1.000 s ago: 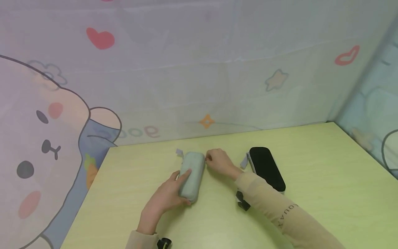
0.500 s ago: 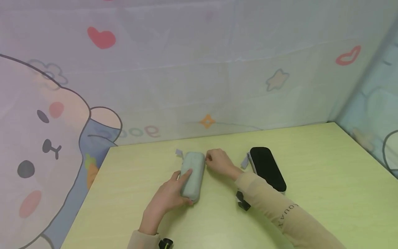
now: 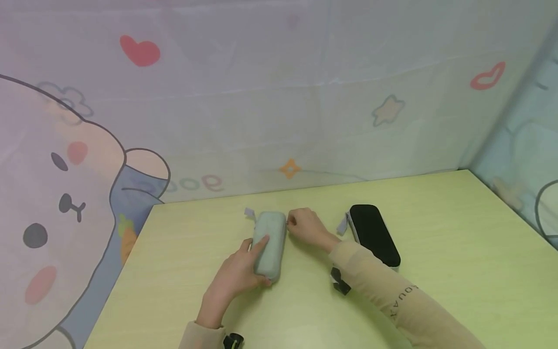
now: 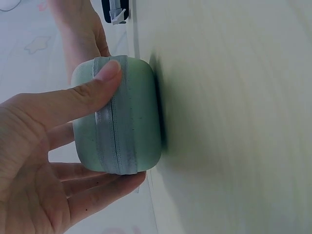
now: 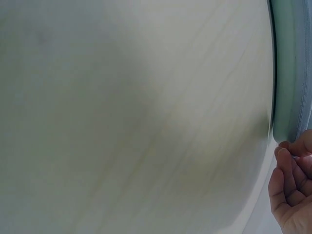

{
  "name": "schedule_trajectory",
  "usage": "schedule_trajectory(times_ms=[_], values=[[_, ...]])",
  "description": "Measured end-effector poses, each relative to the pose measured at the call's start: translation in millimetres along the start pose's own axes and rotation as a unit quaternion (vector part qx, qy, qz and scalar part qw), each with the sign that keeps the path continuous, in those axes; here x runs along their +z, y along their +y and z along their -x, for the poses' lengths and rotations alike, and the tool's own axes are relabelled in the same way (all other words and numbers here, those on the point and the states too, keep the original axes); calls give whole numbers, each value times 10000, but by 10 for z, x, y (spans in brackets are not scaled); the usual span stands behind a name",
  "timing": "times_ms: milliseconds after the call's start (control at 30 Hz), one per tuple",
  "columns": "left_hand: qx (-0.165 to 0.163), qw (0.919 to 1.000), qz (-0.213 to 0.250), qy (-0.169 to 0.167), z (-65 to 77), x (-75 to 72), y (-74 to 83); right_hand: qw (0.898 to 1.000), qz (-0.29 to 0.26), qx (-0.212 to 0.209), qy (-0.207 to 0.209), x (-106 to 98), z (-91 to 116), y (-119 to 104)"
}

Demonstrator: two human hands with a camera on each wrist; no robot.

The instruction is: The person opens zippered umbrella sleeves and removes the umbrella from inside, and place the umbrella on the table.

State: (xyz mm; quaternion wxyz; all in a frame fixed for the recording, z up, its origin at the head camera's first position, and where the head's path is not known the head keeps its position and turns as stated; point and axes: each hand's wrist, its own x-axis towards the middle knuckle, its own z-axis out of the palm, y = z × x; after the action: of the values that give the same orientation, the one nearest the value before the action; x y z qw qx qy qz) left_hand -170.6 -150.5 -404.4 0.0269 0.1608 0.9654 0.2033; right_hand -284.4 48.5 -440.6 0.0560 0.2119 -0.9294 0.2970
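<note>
A pale green zip case [image 3: 273, 249] lies lengthwise on the table, its grey fabric tab [image 3: 249, 212] sticking out at the far left corner. My left hand [image 3: 237, 274] grips the case by its near end. In the left wrist view the thumb presses across the closed grey zipper [image 4: 117, 136], while the other fingers wrap the opposite side. At the far right corner of the case is my right hand [image 3: 307, 228], fingers curled in. Thumb and forefinger pinch at the zipper's edge in the right wrist view, hiding most of the zipper pull there.
A black-topped case [image 3: 372, 232] with a grey tab [image 3: 342, 225] lies to the right, its near left part behind the right sleeve [image 3: 375, 276]. Behind the table's [image 3: 471, 232] far edge hangs a printed cloth [image 3: 261, 121].
</note>
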Motion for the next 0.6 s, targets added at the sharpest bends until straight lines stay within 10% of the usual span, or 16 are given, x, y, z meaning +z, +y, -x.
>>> schedule_trajectory(times_ms=[600], values=[[44,9999,-109,87,-14,24,5,9999,21,87,-103,9,-15,-2]])
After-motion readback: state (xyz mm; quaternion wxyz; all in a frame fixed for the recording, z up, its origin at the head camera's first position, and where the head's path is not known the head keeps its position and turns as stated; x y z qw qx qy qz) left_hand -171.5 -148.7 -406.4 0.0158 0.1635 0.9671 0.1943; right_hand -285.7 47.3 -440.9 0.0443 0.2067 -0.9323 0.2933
